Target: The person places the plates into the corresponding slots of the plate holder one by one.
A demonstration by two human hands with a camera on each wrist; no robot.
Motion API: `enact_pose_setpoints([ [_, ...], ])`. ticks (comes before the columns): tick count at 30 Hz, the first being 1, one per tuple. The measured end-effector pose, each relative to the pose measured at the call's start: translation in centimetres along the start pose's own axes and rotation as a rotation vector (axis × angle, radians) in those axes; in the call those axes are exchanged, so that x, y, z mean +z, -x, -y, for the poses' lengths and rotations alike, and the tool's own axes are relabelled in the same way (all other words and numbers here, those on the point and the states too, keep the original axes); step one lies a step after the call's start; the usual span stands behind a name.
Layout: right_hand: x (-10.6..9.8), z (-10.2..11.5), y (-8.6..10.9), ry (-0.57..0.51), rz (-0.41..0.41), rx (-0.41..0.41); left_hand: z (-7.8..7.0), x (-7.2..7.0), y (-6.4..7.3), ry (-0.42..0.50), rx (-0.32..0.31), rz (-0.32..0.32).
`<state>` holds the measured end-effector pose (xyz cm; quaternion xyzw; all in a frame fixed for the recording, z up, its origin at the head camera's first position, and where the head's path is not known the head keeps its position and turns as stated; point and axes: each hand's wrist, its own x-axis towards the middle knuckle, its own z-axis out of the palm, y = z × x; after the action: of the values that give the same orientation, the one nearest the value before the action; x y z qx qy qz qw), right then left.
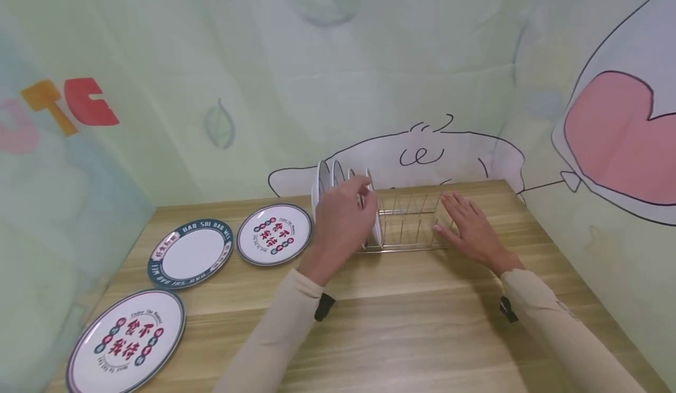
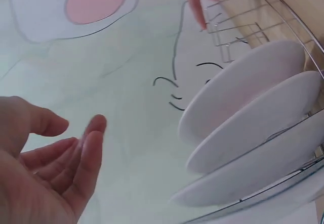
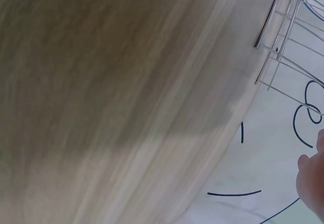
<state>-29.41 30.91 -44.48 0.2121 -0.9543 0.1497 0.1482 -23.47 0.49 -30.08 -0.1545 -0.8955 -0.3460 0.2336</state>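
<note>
A metal wire dish rack [image 1: 406, 248] stands toward the back of the table, with several white plates [image 2: 243, 95] upright in its left part. My left hand [image 1: 345, 220] is in front of these plates and hides much of them in the head view. In the left wrist view its loosely bent fingers [image 2: 86, 168] hold nothing and are apart from the plates. At the rack's right end is my right hand [image 1: 472, 231], fingers extended; whether it touches the wire I cannot tell. Only a small part of that hand [image 3: 311, 183] shows in the right wrist view.
Left of the rack lie a small white plate with red lettering [image 1: 274, 234], a blue-rimmed plate [image 1: 192, 255] and a larger white plate [image 1: 127, 343] nearer the front. A printed cloth wall [image 1: 264, 117] rises behind the wooden table [image 1: 401, 322].
</note>
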Motion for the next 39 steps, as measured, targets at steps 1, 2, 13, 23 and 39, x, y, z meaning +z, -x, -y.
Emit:
enact_pose_setpoints([
  [1,-0.1,0.0,0.0,-0.002,-0.003,0.002,0.2,-0.6,0.4,0.054,0.008,-0.039],
  [2,-0.1,0.0,0.0,-0.002,-0.006,0.003,0.4,-1.1,0.7,0.104,0.012,-0.074],
  [13,-0.6,-0.1,-0.6,0.011,-0.019,0.003,6.6,-4.2,2.6,0.077,-0.227,-0.138],
  [23,-1.2,0.2,-1.4,-0.011,-0.014,0.004,14.2,-3.6,4.1,-0.127,-0.481,0.020],
  [39,0.4,0.4,0.0,-0.070,0.005,0.043,20.4,-3.7,3.9,-0.336,-0.630,0.299],
])
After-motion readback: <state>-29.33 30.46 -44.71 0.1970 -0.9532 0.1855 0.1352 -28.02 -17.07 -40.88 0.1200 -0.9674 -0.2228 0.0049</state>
